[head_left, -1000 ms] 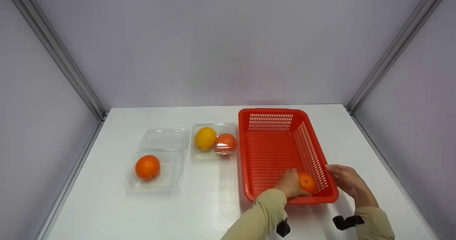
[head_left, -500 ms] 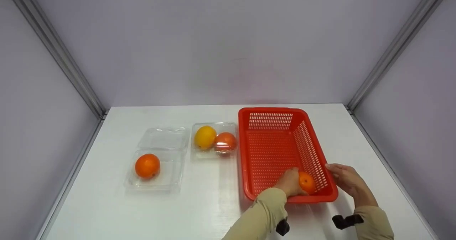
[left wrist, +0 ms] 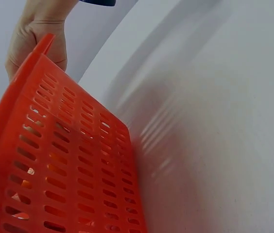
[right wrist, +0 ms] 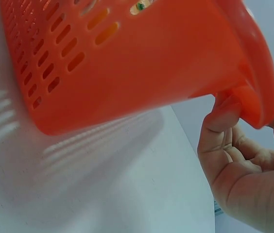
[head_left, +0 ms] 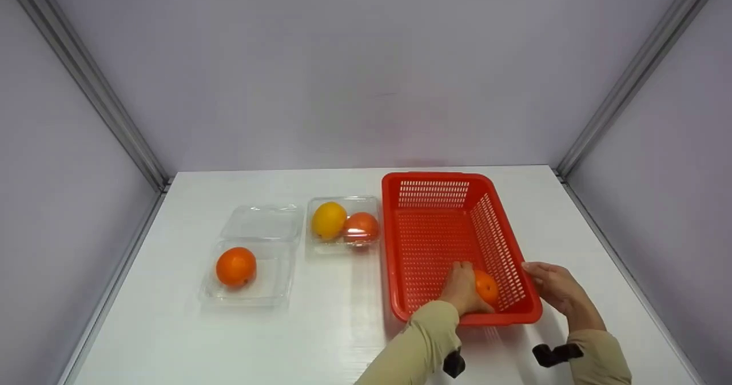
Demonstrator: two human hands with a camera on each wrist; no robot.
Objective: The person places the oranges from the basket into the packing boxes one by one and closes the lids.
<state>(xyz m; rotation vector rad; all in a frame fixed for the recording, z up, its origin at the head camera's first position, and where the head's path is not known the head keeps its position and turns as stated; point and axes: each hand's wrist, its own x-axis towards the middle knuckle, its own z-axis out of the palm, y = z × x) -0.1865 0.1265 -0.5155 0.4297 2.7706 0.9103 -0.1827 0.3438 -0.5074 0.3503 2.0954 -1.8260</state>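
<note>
In the head view, my left hand reaches over the near rim into a red plastic basket. It holds an orange near the basket's front right corner, fingers on its left side. From the left wrist, the basket's slotted wall hides the fingers and most of the fruit; only the back part of the left hand shows above the rim. My right hand grips the rim at the basket's right side. The right wrist view shows its fingers curled under that rim.
Left of the basket stands a clear plastic box with a yellow fruit and a reddish-orange fruit. Further left, an opened clear clamshell box holds another orange. Walls enclose the white table at the back and sides.
The left hand and the orange in it have shifted slightly away from the near rim and to the left within the basket. The right hand stays at the rim.
</note>
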